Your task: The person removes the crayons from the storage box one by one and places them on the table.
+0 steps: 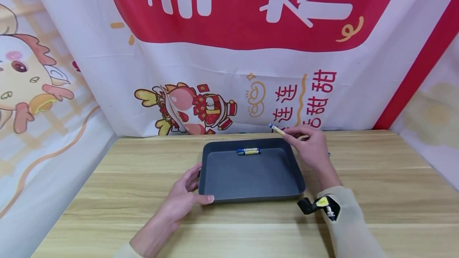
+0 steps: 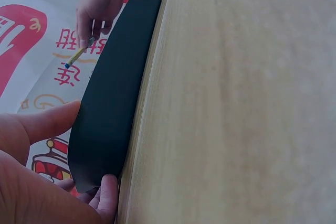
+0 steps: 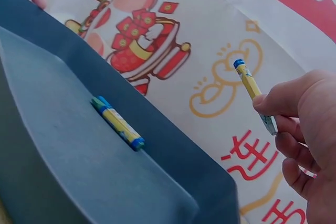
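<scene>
A dark grey rectangular tray (image 1: pixel 251 178) lies on the table. My left hand (image 1: pixel 184 194) grips its near left corner, thumb on the front rim and fingers along the left side. In the left wrist view, a fingertip (image 2: pixel 108 187) curls at the tray's lower edge. Two crayons (image 1: pixel 248 151) in yellow and blue wrappers lie side by side against the tray's far wall; the right wrist view shows a green tip on one. Above the far right corner, my right hand (image 1: pixel 308 144) pinches another yellow-wrapped crayon (image 3: pixel 249 82) between thumb and index finger, its blue end pointing away.
The wooden table (image 1: pixel 376 194) ends at a white printed cloth (image 1: pixel 118 90) hanging behind and at both sides. A small blue tip (image 1: pixel 329 153) shows on the table just right of my right wrist. A black device (image 1: pixel 319 205) is strapped to the right sleeve.
</scene>
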`<move>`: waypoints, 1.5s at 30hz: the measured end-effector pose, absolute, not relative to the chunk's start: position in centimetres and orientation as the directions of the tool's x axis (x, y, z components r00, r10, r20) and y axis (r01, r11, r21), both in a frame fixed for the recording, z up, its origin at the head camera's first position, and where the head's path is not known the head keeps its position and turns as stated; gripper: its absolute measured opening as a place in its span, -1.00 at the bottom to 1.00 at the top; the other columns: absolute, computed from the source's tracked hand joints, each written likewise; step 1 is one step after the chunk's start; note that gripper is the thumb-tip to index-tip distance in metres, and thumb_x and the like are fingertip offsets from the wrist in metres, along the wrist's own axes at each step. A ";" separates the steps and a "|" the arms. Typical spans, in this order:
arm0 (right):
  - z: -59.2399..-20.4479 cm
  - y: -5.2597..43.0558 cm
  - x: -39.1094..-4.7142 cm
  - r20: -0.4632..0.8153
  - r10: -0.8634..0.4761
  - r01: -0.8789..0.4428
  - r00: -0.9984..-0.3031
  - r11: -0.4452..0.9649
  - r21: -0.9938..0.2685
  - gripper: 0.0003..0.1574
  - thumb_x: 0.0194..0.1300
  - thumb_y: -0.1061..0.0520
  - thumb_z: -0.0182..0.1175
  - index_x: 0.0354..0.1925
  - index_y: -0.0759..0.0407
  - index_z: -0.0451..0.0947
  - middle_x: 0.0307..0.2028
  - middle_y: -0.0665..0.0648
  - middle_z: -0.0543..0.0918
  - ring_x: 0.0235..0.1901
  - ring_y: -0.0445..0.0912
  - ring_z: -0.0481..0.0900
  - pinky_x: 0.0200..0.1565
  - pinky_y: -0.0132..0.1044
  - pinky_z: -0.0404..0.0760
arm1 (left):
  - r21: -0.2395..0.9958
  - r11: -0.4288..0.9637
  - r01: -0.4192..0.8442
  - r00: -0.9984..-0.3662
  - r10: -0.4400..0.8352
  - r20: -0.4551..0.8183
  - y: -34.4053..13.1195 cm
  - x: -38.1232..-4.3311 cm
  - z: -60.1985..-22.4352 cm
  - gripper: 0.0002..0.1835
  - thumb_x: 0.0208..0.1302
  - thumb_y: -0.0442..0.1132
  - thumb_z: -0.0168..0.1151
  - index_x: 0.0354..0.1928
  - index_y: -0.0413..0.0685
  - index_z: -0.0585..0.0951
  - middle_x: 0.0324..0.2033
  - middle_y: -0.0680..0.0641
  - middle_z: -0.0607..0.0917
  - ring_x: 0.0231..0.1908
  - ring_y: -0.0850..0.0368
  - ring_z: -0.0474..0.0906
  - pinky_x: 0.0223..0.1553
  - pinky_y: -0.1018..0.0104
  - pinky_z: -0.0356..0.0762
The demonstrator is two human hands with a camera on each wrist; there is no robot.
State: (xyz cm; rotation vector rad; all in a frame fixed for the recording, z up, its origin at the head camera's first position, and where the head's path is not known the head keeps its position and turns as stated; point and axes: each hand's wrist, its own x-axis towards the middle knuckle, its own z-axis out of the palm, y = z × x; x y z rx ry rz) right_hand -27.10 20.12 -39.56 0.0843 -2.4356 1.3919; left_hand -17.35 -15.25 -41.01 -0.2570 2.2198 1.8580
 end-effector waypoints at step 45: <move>-42.0 29.0 -27.1 -0.055 0.463 0.276 -0.884 0.424 -0.863 -0.42 0.49 -0.22 0.27 0.33 -0.02 0.66 0.29 0.20 0.70 0.22 -0.01 0.53 0.01 -0.24 0.44 | 0.949 0.184 -0.255 -0.964 0.023 -0.264 -15.3 -17.4 -41.1 0.16 0.02 -0.49 0.57 0.66 0.16 0.23 0.62 -0.20 0.32 0.53 -0.26 0.31 0.59 -0.40 0.06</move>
